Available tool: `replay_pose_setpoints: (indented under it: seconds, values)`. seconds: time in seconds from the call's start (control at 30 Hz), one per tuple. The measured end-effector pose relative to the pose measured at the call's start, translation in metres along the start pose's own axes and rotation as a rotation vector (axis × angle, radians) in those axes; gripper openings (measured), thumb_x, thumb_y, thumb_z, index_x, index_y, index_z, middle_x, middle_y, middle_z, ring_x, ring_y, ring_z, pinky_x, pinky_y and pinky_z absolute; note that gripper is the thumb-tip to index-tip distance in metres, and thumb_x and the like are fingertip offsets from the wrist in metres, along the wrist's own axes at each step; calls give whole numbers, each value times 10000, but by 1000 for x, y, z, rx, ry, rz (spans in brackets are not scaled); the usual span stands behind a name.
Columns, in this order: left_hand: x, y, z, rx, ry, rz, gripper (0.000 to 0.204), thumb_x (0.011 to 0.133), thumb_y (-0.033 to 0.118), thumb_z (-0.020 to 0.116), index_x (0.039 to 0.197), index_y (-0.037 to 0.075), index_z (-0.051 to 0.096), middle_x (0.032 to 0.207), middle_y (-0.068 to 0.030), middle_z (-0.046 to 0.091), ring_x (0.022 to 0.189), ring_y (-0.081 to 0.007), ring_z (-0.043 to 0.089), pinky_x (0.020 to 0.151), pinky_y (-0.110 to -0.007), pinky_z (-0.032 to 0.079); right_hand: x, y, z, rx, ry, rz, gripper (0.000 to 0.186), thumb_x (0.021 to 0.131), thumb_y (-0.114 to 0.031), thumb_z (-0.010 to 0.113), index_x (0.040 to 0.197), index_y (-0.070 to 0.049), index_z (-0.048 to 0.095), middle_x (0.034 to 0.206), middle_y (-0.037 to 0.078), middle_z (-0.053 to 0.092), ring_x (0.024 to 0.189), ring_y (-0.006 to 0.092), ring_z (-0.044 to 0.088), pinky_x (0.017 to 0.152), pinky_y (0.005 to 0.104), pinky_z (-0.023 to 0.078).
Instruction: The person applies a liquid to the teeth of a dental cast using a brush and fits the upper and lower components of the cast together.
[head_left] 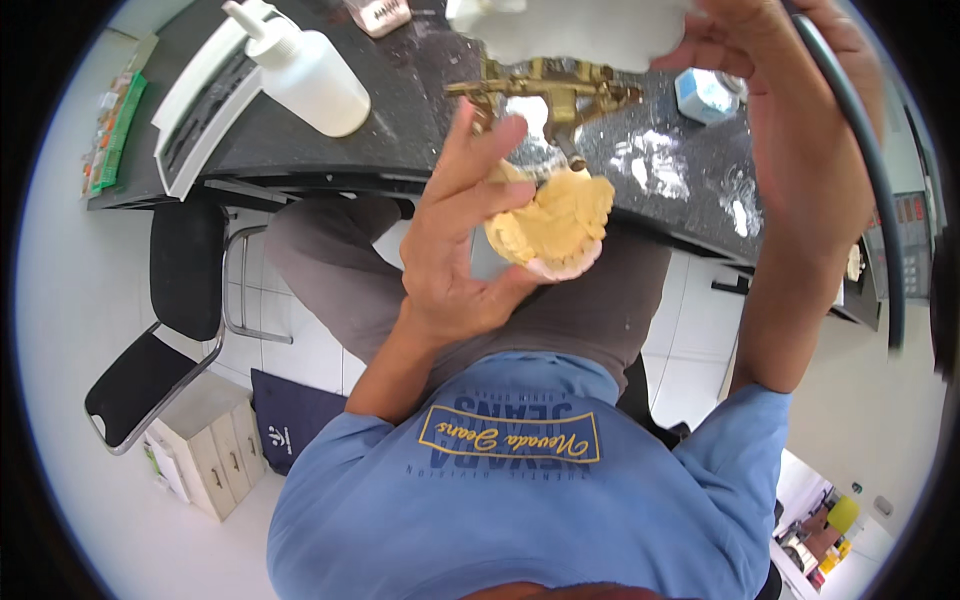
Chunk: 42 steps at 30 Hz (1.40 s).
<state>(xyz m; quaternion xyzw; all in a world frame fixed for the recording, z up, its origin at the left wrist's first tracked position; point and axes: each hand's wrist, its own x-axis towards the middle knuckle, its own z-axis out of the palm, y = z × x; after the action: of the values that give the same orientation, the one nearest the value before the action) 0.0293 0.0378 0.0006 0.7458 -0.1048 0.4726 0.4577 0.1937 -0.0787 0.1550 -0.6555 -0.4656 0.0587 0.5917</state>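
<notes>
Above my lap, my left hand (455,225) is closed around a yellow dental cast (550,215) with a pale row of teeth along its near edge. Thumb and fingers grip its left side, and the upper fingers reach up beside a brass-coloured dental articulator (560,100). The articulator's lower post meets the cast's far edge; whether they are joined I cannot tell. Higher up, a white irregular slab (580,35) is cut off by the picture's top. My right hand (790,75) pinches its right edge, the fingers partly hidden by the wrist and a dark cable (850,110).
White powder smears mark the dark worktop (400,150). On it stand a white squeeze bottle (315,85), a white curved frame (205,115), a small blue-and-white container (708,95) and a pinkish jar (380,14). A black chair (185,270) and drawer unit (215,445) are at left.
</notes>
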Motion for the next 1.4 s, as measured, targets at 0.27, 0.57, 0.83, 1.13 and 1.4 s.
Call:
replay_pose_setpoints:
  seconds: [0.27, 0.57, 0.83, 1.13, 1.4]
  values:
    - [36, 30, 8, -334, 249, -56, 651, 807, 241, 783, 1279, -59, 450, 1248, -211, 536, 1300, -355, 438, 1093, -458, 308, 30, -1, 5, 227, -45, 294, 357, 899, -262, 662, 1123, 15, 656, 883, 28, 650, 683, 66, 588, 616, 205, 532]
    - [55, 74, 2, -308, 343, -272, 530, 839, 125, 741, 1243, -124, 505, 1224, -191, 519, 1184, -239, 534, 1016, -346, 445, 2, -23, 13, 38, -34, 0, 415, 898, -231, 680, 1200, 43, 603, 976, 86, 649, 788, 108, 644, 652, 252, 585]
    - [54, 88, 4, -283, 385, -282, 555, 787, 127, 795, 1215, -116, 537, 1158, -158, 561, 1086, -212, 592, 945, -332, 514, -17, -30, 4, -19, -6, -68, 412, 855, -115, 729, 1216, 39, 602, 1026, 111, 679, 818, 134, 675, 663, 240, 558]
    - [55, 87, 5, -232, 365, -334, 554, 757, 132, 820, 1183, -112, 564, 1103, -143, 593, 1043, -195, 615, 926, -318, 527, -36, -28, 0, -121, -45, -140, 391, 831, -118, 756, 1186, 6, 647, 956, 102, 707, 779, 91, 665, 659, 191, 509]
    - [55, 83, 7, -204, 357, -323, 564, 742, 148, 834, 1175, -104, 575, 1096, -146, 602, 1028, -192, 622, 906, -313, 537, -38, -16, 3, -95, 11, -217, 305, 872, -105, 709, 1157, -4, 671, 952, 92, 711, 762, 66, 648, 640, 180, 487]
